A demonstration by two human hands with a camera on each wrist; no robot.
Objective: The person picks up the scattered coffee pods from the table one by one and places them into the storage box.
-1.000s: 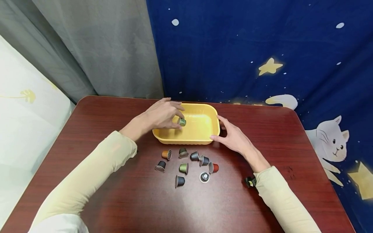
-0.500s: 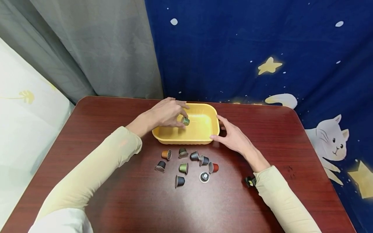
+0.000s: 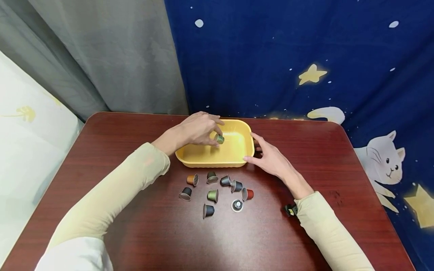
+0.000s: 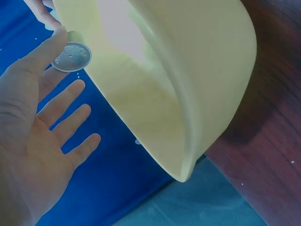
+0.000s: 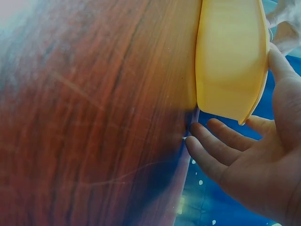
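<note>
In the head view my left hand (image 3: 198, 130) pinches a green coffee capsule (image 3: 220, 139) between thumb and forefinger, over the yellow basin (image 3: 213, 164). The left wrist view shows the capsule's silver lid (image 4: 71, 57) facing the camera, with the other fingers spread. My right hand (image 3: 271, 158) touches the basin's right end, thumb at the near rim and forefinger at the far corner. In the right wrist view its remaining fingers (image 5: 214, 141) extend apart from the yellow wall (image 5: 233, 61). The part of the basin floor beneath my left hand is hidden.
Several coffee capsules lie in front of the basin: an orange one (image 3: 192, 180), a light green one (image 3: 212, 195), a red one (image 3: 249, 194), dark ones such as a blue-black one (image 3: 208, 210), and a silver one (image 3: 237, 205) standing on its rim. Curtains (image 3: 237, 56) hang behind the table (image 3: 152, 233).
My left hand has moved a little to the right over the basin, carrying the green capsule. My right hand stays at the basin's end. The view has shifted slightly.
</note>
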